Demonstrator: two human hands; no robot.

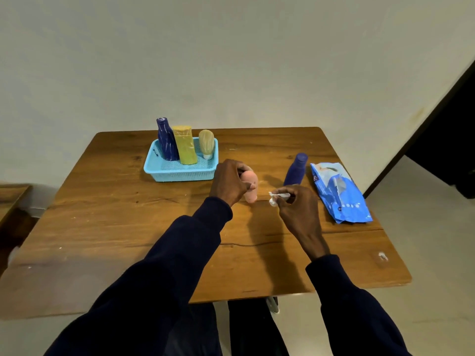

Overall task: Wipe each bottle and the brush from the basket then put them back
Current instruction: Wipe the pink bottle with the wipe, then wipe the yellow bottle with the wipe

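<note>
While curled, fingers (237, 168) round bottle (251, 190) (right: wipe (275, 197))

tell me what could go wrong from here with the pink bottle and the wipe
1. The left hand grips the pink bottle by its upper end only; pressure from the wipe pinched in the right hand might twist it loose.
2. The blue bottle stands loose on the table just behind the right hand; a wide stroke could knock it over.
</note>
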